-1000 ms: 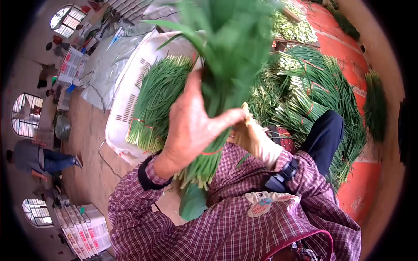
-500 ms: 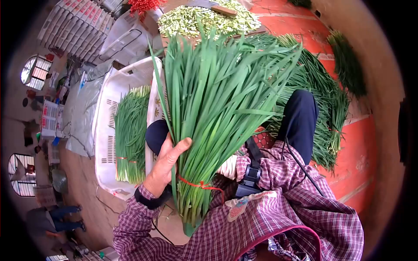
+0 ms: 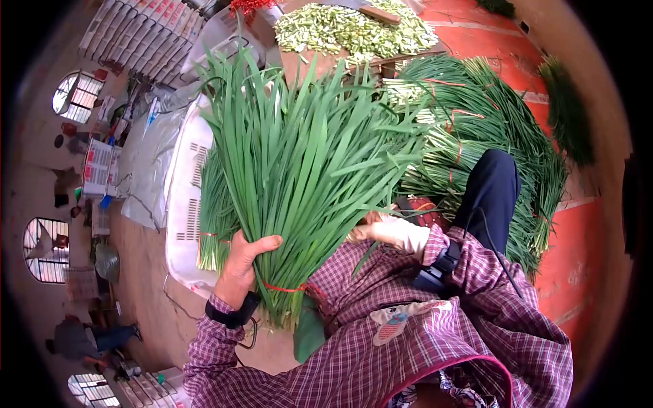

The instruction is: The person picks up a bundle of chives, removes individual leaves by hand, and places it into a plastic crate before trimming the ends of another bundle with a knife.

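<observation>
My left hand (image 3: 246, 264) grips a big bunch of garlic chives (image 3: 299, 170) near its base, thumb across the front. A red tie (image 3: 283, 288) circles the stems just below the thumb. The leaves fan out upward and away from me. At the bunch's right side is my right hand (image 3: 388, 230) in a pale glove, its fingers curled and partly covered by leaves. A loose green blade shows just below it; I cannot tell what the fingers hold.
A white plastic crate (image 3: 182, 231) with tied chives (image 3: 216, 224) stands at left. More tied bunches (image 3: 490, 129) lie right on red boards (image 3: 575, 272). Chopped pale green pieces (image 3: 354, 30) and a knife (image 3: 379, 13) are at the top. A person (image 3: 85, 340) is at far left.
The bunch has shifted left and tilted, its tips now over the crate. My right hand has come out from behind the stems to the right. The view has shifted slightly.
</observation>
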Available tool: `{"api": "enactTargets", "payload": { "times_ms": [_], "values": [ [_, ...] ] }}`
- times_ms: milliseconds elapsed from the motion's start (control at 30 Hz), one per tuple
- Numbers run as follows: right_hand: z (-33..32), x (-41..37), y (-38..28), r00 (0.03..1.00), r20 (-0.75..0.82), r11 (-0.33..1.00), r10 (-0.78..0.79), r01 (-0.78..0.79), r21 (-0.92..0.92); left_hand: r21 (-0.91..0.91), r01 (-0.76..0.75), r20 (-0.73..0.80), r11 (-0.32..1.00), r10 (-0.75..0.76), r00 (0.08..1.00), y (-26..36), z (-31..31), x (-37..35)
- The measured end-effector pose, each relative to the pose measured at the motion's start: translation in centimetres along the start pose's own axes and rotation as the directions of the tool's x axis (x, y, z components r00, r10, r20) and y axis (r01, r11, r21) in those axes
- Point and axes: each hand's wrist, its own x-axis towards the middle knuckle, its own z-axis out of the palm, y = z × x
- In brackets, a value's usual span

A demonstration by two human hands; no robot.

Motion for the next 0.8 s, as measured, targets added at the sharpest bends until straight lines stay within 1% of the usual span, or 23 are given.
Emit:
{"api": "enactTargets", "payload": {
  "times_ms": [33, 67, 100, 133, 200, 233, 267, 300, 333, 400, 433, 467, 533, 567, 600, 633, 667, 700, 733, 800],
  "values": [
    [1.1, -0.7, 0.8, 0.997, -0.010, 0.986, -0.074, 0.075, 0.150, 0.014, -0.031, -0.042, 0.999, 0.032, 0.999, -1.1, 0.1, -0.3],
    [2.6, -1.7, 1.4, 0.989, -0.035, 0.944, -0.144, 0.148, 0.297, 0.030, -0.059, -0.080, 0.998, 0.062, 0.995, -2.3, 0.3, -0.5],
    [3.7, -2.5, 0.4, 0.980, -0.126, 0.871, -0.152, 0.194, 0.452, 0.041, -0.116, -0.116, 0.992, 0.120, 0.986, -4.0, 0.5, -0.5],
    [3.8, -1.8, -0.2, 0.982, -0.122, 0.871, -0.146, 0.186, 0.454, -0.006, -0.041, -0.082, 0.999, 0.040, 0.996, -3.9, 1.7, -1.2],
    [3.6, 0.5, -2.0, 0.986, -0.166, 0.688, -0.003, 0.123, 0.715, -0.021, -0.069, -0.109, 0.997, 0.067, 0.992, -5.6, 3.0, -1.6],
    [3.6, 0.8, -3.6, 0.975, -0.210, 0.612, 0.072, 0.123, 0.781, -0.023, -0.064, -0.109, 0.998, 0.062, 0.992, -5.6, 3.4, -2.0],
    [3.5, 2.1, -3.3, 0.970, -0.240, 0.558, 0.039, 0.178, 0.810, -0.045, -0.099, -0.090, 0.994, 0.095, 0.991, -5.1, 4.0, -2.5],
    [3.4, 2.7, -2.8, 0.949, -0.303, 0.605, 0.087, 0.191, 0.773, -0.069, -0.134, -0.074, 0.989, 0.129, 0.989, -4.9, 4.4, -2.8],
    [3.4, 3.1, -2.4, 0.922, -0.365, 0.651, 0.131, 0.198, 0.733, -0.071, -0.133, -0.077, 0.989, 0.128, 0.989, -5.4, 4.3, -3.0],
    [3.3, 1.9, -1.6, 0.896, -0.408, 0.661, 0.174, 0.201, 0.723, -0.256, -0.091, -0.247, 0.962, 0.026, 0.969, -6.8, 3.5, -3.2],
    [3.2, 1.2, -1.1, 0.889, -0.378, 0.628, 0.259, 0.142, 0.765, -0.260, -0.142, -0.287, 0.955, 0.064, 0.956, -7.3, 3.7, -3.3],
    [3.1, 0.3, -0.4, 0.865, -0.461, 0.682, 0.200, 0.215, 0.699, -0.262, -0.137, -0.287, 0.955, 0.058, 0.956, -7.8, 3.6, -3.3],
    [3.0, -0.5, -0.8, 0.823, -0.523, 0.745, 0.225, 0.201, 0.636, -0.357, -0.132, -0.326, 0.924, 0.009, 0.945, -8.6, 3.4, -3.2],
    [3.2, -1.3, -1.2, 0.762, -0.623, 0.809, 0.177, 0.248, 0.533, -0.381, -0.157, -0.330, 0.911, 0.025, 0.944, -8.6, 3.6, -3.2],
    [1.5, -1.1, 0.5, 0.791, -0.492, 0.723, 0.364, 0.093, 0.685, -0.385, -0.153, -0.326, 0.910, 0.021, 0.945, -8.8, 3.4, -3.2],
    [0.9, -2.2, -0.9, 0.764, -0.483, 0.844, 0.427, -0.144, 0.517, -0.345, -0.153, -0.306, 0.926, 0.044, 0.951, -8.9, 3.2, -3.2],
    [0.3, -3.2, -2.3, 0.727, -0.489, 0.876, 0.481, -0.373, 0.306, -0.302, -0.156, -0.286, 0.940, 0.067, 0.956, -9.1, 2.9, -3.3],
    [-1.4, -3.6, -0.6, 0.780, -0.526, 0.900, 0.339, -0.432, -0.060, -0.310, -0.152, -0.277, 0.938, 0.064, 0.959, -9.3, 2.4, -3.3],
    [-2.7, -4.7, -2.8, 0.878, -0.436, 0.787, 0.199, -0.408, -0.462, -0.311, -0.154, -0.281, 0.938, 0.064, 0.958, -9.4, 2.3, -3.2],
    [-2.5, -6.6, -6.0, 0.902, -0.427, 0.858, 0.056, -0.262, -0.441, -0.377, -0.193, -0.362, 0.906, 0.047, 0.931, -9.5, 2.4, -3.3]
  ]
}}
